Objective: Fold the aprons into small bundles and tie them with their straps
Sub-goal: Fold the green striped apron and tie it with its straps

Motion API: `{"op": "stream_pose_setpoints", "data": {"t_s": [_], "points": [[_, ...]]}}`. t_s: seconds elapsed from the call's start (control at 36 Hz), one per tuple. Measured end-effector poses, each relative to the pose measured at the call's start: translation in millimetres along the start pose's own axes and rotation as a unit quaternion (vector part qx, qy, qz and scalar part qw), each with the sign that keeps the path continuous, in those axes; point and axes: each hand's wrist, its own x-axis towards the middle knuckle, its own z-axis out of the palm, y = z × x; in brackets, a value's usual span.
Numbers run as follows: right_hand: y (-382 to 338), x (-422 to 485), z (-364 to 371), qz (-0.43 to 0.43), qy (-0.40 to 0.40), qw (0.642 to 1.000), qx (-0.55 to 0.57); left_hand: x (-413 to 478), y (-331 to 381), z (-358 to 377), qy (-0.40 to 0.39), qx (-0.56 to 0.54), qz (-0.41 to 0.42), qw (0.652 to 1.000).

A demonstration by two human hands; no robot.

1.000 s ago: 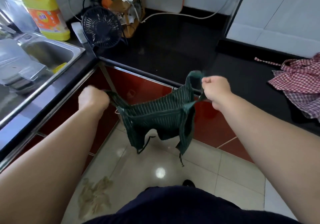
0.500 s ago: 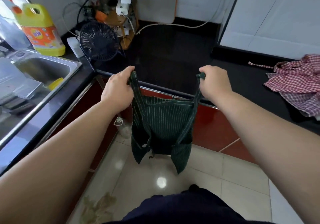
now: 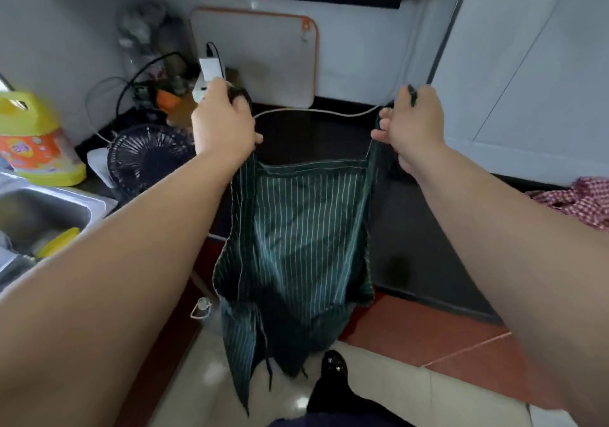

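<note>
My left hand (image 3: 224,120) and right hand (image 3: 412,123) are raised apart, fingers clamped on the straps (image 3: 373,153) of the green apron (image 3: 303,229). It hangs spread between them, in front of the tabletop (image 3: 421,229) edge, down toward the floor (image 3: 389,383). The red apron (image 3: 585,200) lies on the tabletop at my right.

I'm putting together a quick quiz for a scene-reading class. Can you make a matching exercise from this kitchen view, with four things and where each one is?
Things
1. green striped apron
2. red checked apron
3. yellow jug
4. cutting board

Places
A. leaning against the wall
B. lying on the counter, far right
C. hanging in the air, held by the left hand and right hand
D. standing beside the sink

Pairs: 1-C, 2-B, 3-D, 4-A
</note>
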Motion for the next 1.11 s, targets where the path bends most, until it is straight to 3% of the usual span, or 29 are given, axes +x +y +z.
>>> {"op": "stream_pose_setpoints", "data": {"t_s": [0.08, 0.19, 0.33, 0.47, 0.56, 0.64, 0.69, 0.78, 0.89, 1.03, 1.11], "points": [[-1.0, 41.4, 3.0, -0.026, -0.009, 1.0, 0.0, 31.7, 12.5, 28.3, 0.005, -0.154, -0.047, 0.987], [-12.6, 101.2, 6.1, -0.073, -0.037, 0.997, -0.012, 81.4, 28.2, 60.4, 0.02, -0.082, 0.006, 0.996], [-15.9, 159.9, 12.2, -0.161, -0.039, 0.982, -0.095, 124.5, 44.2, 96.6, -0.024, -0.018, 0.081, 0.996], [-14.8, 212.5, 14.0, -0.218, -0.024, 0.964, -0.149, 168.8, 54.2, 130.3, -0.064, -0.074, 0.107, 0.989], [-7.4, 233.7, 19.5, -0.191, -0.05, 0.969, -0.148, 189.6, 48.3, 147.8, -0.107, -0.121, 0.051, 0.985], [26.7, 250.5, 22.3, -0.034, -0.153, 0.956, -0.248, 194.4, 17.4, 168.0, -0.221, -0.097, -0.02, 0.97], [56.4, 248.4, 21.5, 0.072, -0.209, 0.925, -0.31, 183.8, -9.7, 176.4, -0.278, -0.027, -0.059, 0.958], [83.7, 226.0, 22.7, 0.106, -0.243, 0.889, -0.373, 156.6, -45.1, 181.1, -0.325, 0.013, -0.106, 0.94], [113.2, 168.6, 28.2, 0.156, -0.288, 0.856, -0.4, 107.9, -103.9, 169.5, -0.441, 0.106, -0.126, 0.882], [154.1, 94.6, 35.6, 0.346, -0.405, 0.734, -0.422, 53.7, -160.8, 136.8, -0.608, 0.335, -0.104, 0.712], [173.6, 67.0, 41.9, 0.355, -0.461, 0.636, -0.507, 42.3, -177.3, 124.3, -0.635, 0.351, -0.073, 0.684]]}}
